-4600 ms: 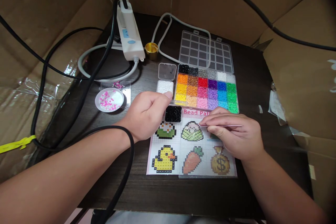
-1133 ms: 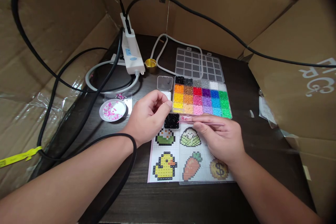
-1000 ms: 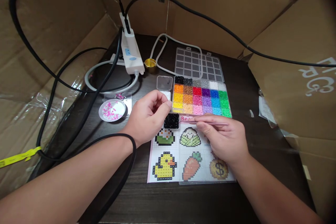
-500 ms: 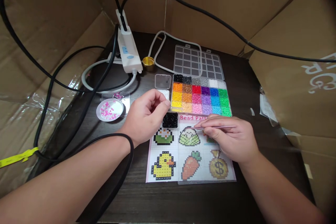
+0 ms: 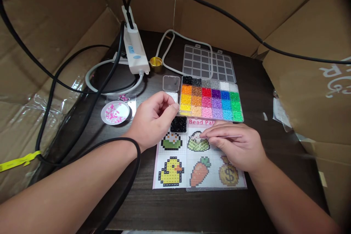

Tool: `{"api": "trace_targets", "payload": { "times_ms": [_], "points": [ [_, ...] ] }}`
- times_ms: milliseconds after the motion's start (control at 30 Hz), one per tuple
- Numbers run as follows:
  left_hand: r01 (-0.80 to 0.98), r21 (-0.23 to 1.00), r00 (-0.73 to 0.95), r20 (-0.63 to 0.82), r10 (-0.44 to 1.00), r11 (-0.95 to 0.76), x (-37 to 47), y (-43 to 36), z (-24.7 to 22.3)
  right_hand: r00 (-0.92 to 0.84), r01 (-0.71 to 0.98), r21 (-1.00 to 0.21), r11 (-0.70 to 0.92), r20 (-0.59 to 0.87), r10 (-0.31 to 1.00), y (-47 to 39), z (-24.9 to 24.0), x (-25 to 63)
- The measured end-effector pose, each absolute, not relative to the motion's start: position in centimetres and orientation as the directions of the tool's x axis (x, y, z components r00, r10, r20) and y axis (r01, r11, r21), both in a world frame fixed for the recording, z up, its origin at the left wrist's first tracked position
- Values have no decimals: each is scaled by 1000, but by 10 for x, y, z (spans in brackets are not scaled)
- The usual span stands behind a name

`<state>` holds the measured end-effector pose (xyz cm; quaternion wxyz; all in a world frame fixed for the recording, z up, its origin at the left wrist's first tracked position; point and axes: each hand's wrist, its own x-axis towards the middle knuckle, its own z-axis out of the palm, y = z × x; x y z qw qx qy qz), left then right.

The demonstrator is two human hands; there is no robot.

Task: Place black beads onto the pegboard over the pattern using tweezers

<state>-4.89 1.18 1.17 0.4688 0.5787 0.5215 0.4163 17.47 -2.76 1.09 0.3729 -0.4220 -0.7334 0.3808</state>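
My right hand point(image 5: 238, 144) pinches a thin pair of tweezers point(image 5: 225, 137). Their tips are over a green and white figure point(image 5: 197, 142) on the bead pattern sheet point(image 5: 175, 153), where a clear pegboard point(image 5: 216, 189) covers the right part. My left hand point(image 5: 153, 117) is closed, thumb against curled fingers, beside a small open box of white beads point(image 5: 172, 97). Whatever those fingers hold, if anything, is hidden. Just below them sits a small box of black beads point(image 5: 178, 124). Behind both hands lies a sectioned bead case point(image 5: 211, 97) full of coloured beads.
A white dish of pink and white beads point(image 5: 115, 112) stands left, by another clear pegboard point(image 5: 133, 104). Farther back are a power strip point(image 5: 135, 51), a gold cup point(image 5: 156, 64) and the case's clear lid point(image 5: 208, 62). A black cable point(image 5: 135, 172) crosses my left forearm.
My right hand and the tweezers have shifted slightly left and down over the green and white figure. My left hand keeps its closed pose. The whole view has moved a little.
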Motion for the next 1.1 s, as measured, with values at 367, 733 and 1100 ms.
{"api": "trace_targets", "payload": {
  "times_ms": [367,733,1100],
  "points": [
    [210,978,116,-8,993,-16,-49,13,9,-370,353,-862,364,229,900,-27,10,174],
    [217,975,114,11,993,-36,-49,12,10,-367,352,-854,383,250,896,-27,7,172],
    [220,975,118,1,993,-27,-50,12,10,-359,351,-854,383,255,898,-28,9,177]
  ]
}}
